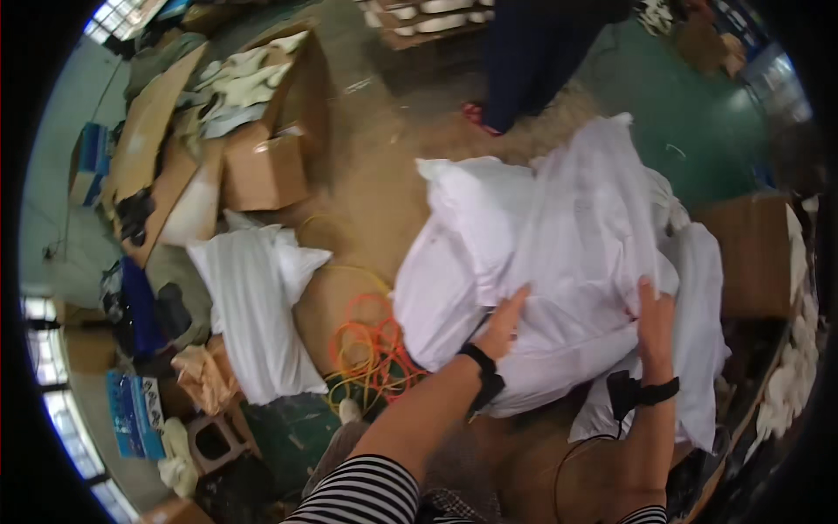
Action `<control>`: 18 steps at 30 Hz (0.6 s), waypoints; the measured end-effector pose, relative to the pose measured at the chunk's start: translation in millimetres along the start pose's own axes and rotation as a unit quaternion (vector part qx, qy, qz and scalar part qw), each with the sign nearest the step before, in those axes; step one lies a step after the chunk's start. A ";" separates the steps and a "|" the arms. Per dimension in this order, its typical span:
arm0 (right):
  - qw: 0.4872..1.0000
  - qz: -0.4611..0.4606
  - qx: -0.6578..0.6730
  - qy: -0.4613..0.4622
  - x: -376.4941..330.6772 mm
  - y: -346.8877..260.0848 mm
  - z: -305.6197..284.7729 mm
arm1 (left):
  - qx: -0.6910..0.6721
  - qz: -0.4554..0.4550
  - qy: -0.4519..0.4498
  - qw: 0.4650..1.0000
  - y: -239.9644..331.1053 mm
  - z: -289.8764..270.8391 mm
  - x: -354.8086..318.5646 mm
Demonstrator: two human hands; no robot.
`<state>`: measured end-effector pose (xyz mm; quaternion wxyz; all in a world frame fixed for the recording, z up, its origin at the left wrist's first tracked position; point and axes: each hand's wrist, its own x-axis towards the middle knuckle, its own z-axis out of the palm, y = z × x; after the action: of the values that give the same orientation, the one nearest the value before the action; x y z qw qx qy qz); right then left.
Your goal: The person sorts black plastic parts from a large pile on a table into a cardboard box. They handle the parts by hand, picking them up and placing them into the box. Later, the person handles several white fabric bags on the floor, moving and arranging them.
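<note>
A full white sack (pixel 585 218) lies tilted on top of a pile of other white sacks in front of me, its far end smeared by motion. My left hand (pixel 504 325) is closed on its near left side, the fingers partly sunk in the loose cloth. On the near right side my right hand (pixel 653 330) grips the same sack, thumb up and the other fingers mostly hidden. Beneath it bulges a large white sack (pixel 445 279). Another white sack (pixel 701 323) leans at the right of the pile. Black straps circle both my wrists.
A white sack (pixel 257 306) lies apart on the left, near tangled orange and yellow cords (pixel 371 345). Cardboard boxes (pixel 262 170) with pale cloth stand behind it. At the right is a brown carton (pixel 746 253). A person in dark clothes (pixel 532 61) stands beyond the pile.
</note>
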<state>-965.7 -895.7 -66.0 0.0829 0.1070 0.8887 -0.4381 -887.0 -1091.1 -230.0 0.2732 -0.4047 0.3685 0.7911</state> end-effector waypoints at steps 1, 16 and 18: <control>0.998 -0.032 0.030 0.042 -1.0 -18.2 5.9 | -0.010 -0.006 0.008 1.000 4.3 11.6 -10.9; 0.761 -0.487 0.067 -0.422 -180.8 -286.6 127.6 | -0.291 0.139 -0.174 0.931 46.1 -95.2 -270.1; 0.698 -0.563 0.059 -0.439 -207.3 -313.2 156.4 | -0.307 0.172 -0.160 0.922 49.5 -141.0 -295.6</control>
<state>-839.9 -1230.4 128.1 0.1954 -0.6132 0.6180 -0.4516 -706.6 -1272.8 -19.8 0.0505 -0.2676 0.1230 0.9543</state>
